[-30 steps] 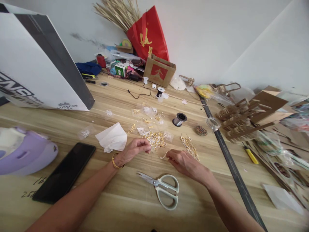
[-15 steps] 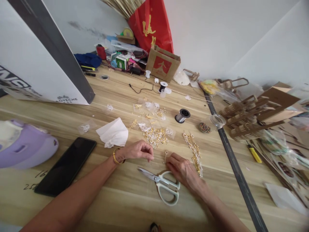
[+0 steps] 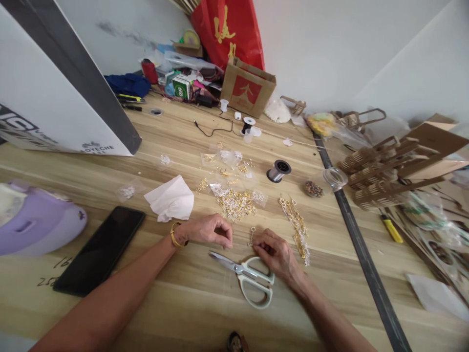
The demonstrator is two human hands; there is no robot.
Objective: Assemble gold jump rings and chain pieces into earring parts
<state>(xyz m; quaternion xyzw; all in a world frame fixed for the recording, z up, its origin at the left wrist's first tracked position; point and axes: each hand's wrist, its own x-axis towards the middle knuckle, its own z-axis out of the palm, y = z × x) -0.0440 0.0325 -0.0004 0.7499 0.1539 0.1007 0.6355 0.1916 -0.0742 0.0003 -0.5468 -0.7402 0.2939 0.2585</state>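
My left hand [image 3: 208, 230], with a gold bangle at the wrist, rests on the wooden table [image 3: 190, 313] with its fingers curled in a pinch; what it holds is too small to make out. My right hand [image 3: 275, 253] lies just right of it, fingers pinched on a short gold chain piece [image 3: 252, 235] that trails up from its fingertips. White-handled scissors [image 3: 248, 277] lie on the table just below both hands. A heap of small gold and silver findings [image 3: 236, 204] sits just beyond the hands, and a row of gold chains [image 3: 296, 228] lies to the right.
A white tissue [image 3: 171, 198] and a black phone [image 3: 99, 250] lie to the left, with a purple object [image 3: 38, 222] further left. A wire spool [image 3: 278, 170], beads [image 3: 314, 188] and a glass jar [image 3: 334, 178] sit further back. Bags and clutter line the wall; wooden pieces [image 3: 388, 168] fill the right.
Both hands have drawn back from the pile of findings toward the scissors. The right hand now sits right above the scissor handles. The view has tilted down slightly.
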